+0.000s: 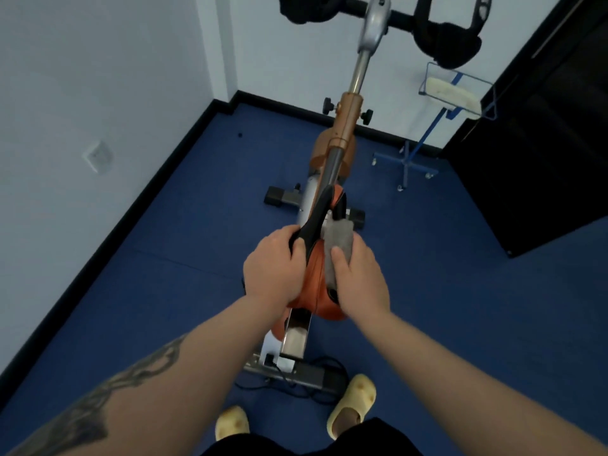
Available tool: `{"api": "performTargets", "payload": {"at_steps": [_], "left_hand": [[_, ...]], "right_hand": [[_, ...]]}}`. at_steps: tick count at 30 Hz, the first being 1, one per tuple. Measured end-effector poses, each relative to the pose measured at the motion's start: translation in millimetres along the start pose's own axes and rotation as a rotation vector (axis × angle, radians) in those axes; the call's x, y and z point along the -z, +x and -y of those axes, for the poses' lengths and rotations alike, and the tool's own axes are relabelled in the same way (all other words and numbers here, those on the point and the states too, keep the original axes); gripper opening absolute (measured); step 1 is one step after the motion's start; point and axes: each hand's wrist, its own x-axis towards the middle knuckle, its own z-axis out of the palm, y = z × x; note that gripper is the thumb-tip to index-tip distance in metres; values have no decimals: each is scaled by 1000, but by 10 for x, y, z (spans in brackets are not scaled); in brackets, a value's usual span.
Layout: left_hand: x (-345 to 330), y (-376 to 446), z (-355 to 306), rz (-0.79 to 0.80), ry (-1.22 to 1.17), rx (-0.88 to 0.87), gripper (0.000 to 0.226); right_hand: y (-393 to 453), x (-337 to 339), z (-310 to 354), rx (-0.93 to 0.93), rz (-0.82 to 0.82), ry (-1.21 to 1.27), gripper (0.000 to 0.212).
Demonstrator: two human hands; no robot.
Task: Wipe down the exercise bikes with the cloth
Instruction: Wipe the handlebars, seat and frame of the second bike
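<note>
One bike (342,133) runs from 6 o'clock up to 12 on the blue floor (164,258), its orange and black seat (316,268) at centre. At 2 o'clock stands a blue stand (424,139). The left hand (273,268) curls its fingers around the seat's left edge. The right hand (358,281) presses a grey cloth (339,241), pinched under the thumb, against the seat's right side.

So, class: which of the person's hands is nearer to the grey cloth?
Right. The right hand grips the grey cloth against the saddle's right side; the left hand holds the saddle's left edge, apart from it.
</note>
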Motion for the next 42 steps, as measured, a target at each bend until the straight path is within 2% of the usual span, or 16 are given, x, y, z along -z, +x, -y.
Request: {"api": "performTargets", "payload": {"at_steps": [2,4,6,9,11,14,17,19,21,25,29,31,34,38,42], "left_hand": [[-12,0,7,-12,4,-8,29],[-28,-1,8,-24,13,-9,28],[-26,4,3,-16,19,-7,28],[-14,5,17,0,25,-4,30],[-11,-1,17,-8,22,-14,29],[-19,9,27,-35,21,-10,27],[-18,23,16,2,47,6,28],[-7,14,15,8,41,37,30],[5,12,2,8,29,66,31],[24,1,-16,15,9,106,31],[12,-17,-14,-4,-11,131,28],[10,-28,-16,-22,-22,136,27],[10,-32,-38,-31,-18,145,28],[26,-47,-66,-33,-40,160,32],[22,-69,-50,-52,-87,145,36]], "right_hand": [[-428,-92,-101,73,-94,-28,65],[-467,-119,-194,126,-138,35,66],[-102,-42,-154,71,-50,153,54],[335,107,-28,-48,171,289,44],[264,57,-10,-20,133,146,46],[20,22,-10,116,22,-50,59],[358,30,54,69,100,-56,59],[694,-22,139,-19,135,20,57],[994,-74,215,-32,112,138,55],[1392,-23,185,189,148,135,52],[1153,48,-44,694,169,-152,48],[1036,46,-124,795,258,-194,55],[1298,49,-28,696,281,-215,50],[1489,0,312,275,213,-37,44],[919,-113,175,128,139,42,66]]}}
